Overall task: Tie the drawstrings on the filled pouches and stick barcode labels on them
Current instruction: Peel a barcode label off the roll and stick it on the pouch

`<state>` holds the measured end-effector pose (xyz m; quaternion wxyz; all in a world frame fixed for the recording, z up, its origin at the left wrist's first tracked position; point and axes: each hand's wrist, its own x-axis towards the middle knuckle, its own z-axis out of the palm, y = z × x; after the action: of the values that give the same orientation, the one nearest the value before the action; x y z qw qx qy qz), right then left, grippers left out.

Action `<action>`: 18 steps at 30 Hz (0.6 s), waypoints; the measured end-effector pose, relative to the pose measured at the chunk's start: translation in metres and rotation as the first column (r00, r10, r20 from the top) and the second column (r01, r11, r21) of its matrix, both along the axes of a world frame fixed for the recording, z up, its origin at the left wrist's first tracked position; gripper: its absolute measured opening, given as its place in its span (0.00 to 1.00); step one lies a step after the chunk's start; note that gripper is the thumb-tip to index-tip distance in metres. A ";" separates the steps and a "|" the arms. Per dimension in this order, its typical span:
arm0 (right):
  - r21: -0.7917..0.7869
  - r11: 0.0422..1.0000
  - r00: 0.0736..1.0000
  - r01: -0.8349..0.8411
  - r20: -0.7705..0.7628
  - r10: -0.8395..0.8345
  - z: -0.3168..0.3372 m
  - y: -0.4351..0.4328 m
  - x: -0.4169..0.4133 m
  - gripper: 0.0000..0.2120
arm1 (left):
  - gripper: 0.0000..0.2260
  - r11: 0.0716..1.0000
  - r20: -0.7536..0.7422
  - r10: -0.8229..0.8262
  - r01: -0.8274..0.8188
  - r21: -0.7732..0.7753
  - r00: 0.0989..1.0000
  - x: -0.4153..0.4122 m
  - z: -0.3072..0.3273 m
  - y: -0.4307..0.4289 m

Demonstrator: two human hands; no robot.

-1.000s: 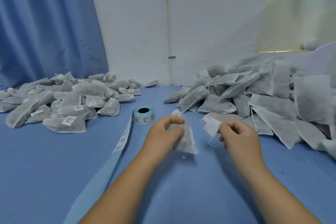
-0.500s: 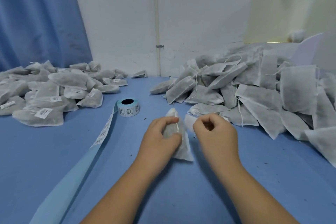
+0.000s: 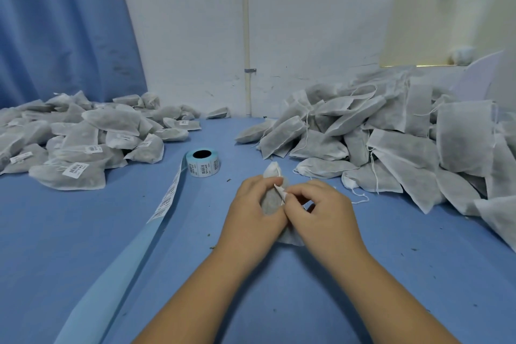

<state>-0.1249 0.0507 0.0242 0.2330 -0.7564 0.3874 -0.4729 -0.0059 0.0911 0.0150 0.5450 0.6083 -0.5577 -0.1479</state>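
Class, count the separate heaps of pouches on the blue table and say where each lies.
2. The labelled heap lies left, before the curtain; the unlabelled heap lies right, along the wall. One more pouch is held apart, nearest the camera. Either heap may extend beyond the frame.

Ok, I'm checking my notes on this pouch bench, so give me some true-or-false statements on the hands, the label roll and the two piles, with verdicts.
1. The left hand and the right hand are both on one pouch. True.
2. The label roll lies buried in the right pile. False: it stands on the bare table between the piles.
3. Pouches in the left pile carry barcode labels. True.
4. The backing strip is fully wound on the roll. False: it trails off toward the near left.
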 end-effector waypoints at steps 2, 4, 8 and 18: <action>0.005 0.999 0.999 -0.034 0.006 0.034 0.000 -0.001 -0.001 0.07 | 0.17 1.000 0.007 -0.011 0.011 0.017 1.000 0.000 0.002 0.002; 0.021 0.998 0.998 -0.064 0.011 0.063 0.000 -0.002 -0.002 0.08 | 0.19 0.998 -0.014 -0.043 0.043 0.050 0.999 0.000 0.004 0.004; 0.036 0.993 0.993 -0.113 -0.018 0.114 0.001 -0.001 -0.004 0.12 | 0.23 0.987 -0.158 -0.089 0.108 0.118 0.983 -0.001 0.009 0.009; 0.165 0.976 0.983 -0.145 0.140 0.122 0.007 0.002 -0.002 0.07 | 0.14 0.999 -0.433 0.006 0.012 0.039 0.901 -0.001 0.016 0.013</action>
<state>-0.1267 0.0529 0.0316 0.3543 -0.7251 0.3597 -0.4683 -0.0064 0.1036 0.0313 0.6423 0.5704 -0.4206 -0.2917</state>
